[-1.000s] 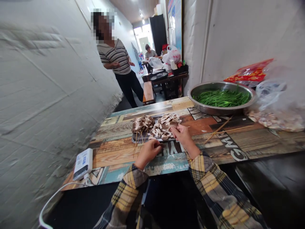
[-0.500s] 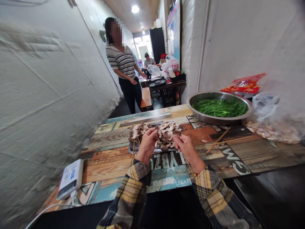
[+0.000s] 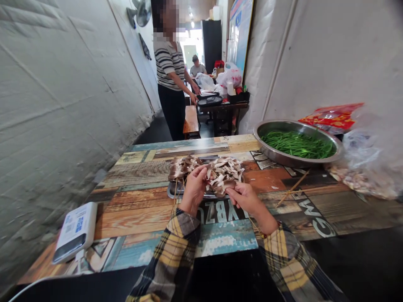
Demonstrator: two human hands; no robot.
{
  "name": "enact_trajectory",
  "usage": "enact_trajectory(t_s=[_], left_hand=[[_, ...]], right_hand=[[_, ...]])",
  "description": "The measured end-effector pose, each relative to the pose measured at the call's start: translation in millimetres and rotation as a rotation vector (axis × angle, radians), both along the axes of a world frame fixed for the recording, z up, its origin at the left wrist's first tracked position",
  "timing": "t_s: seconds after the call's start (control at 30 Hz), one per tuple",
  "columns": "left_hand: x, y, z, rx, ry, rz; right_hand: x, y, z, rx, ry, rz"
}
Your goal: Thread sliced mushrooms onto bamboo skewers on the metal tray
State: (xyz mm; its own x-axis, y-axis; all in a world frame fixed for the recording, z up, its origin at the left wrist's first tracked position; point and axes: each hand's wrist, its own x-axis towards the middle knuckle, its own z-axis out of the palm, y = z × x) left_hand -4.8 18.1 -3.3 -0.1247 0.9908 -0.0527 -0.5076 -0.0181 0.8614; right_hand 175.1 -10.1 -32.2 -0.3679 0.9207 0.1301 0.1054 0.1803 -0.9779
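A metal tray on the table holds oyster mushrooms. On its left side lie mushrooms threaded on bamboo skewers, whose bare ends point toward me. Loose torn mushroom pieces are heaped on the right side. My left hand is closed in a pinch at the heap's left edge; its fingertips hide what they hold. My right hand pinches a grey-brown oyster mushroom piece between thumb and fingers. A thin stick shows beneath my right wrist.
A steel basin of green chives stands at the right, beside plastic bags. Crossed bamboo skewers lie nearer. A white device with a cable sits at left. Beyond the table, a person stands by another table.
My view has shifted slightly. Both hands stay over the tray, and the mushroom piece at my right fingers shows more plainly. The standing person has turned and reached toward the far table.
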Motion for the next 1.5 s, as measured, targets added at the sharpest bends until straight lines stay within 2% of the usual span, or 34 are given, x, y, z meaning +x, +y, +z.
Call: enact_trajectory(t_s=[0.13,0.3,0.57,0.87,1.13,1.5], left_hand=[[-1.6,1.4,0.5,0.029,0.059,0.035],[0.3,-1.1,5.6,0.062,0.043,0.038],[-0.1,-7.1,14.1,0.08,0.038,-0.047],[-1.3,-5.3,10.5,0.048,0.007,0.041],[0.3,-7.0,13.0,0.052,0.022,0.029],[-0.7,-5.0,8.1,0.088,0.053,0.041]], right_hand=[[-0.9,-0.2,-2.4,0.051,-0.101,0.015],[-2.2,0.0,-3.2,0.044,-0.135,-0.008],[-3.1,-1.0,1.4,0.003,-0.094,-0.055],[-2.4,-0.2,0.1,0.019,-0.103,-0.049],[-2.3,-0.8,-0.4,0.045,-0.124,-0.07],[-2.5,-0.7,-0.7,0.062,-0.123,-0.073]])
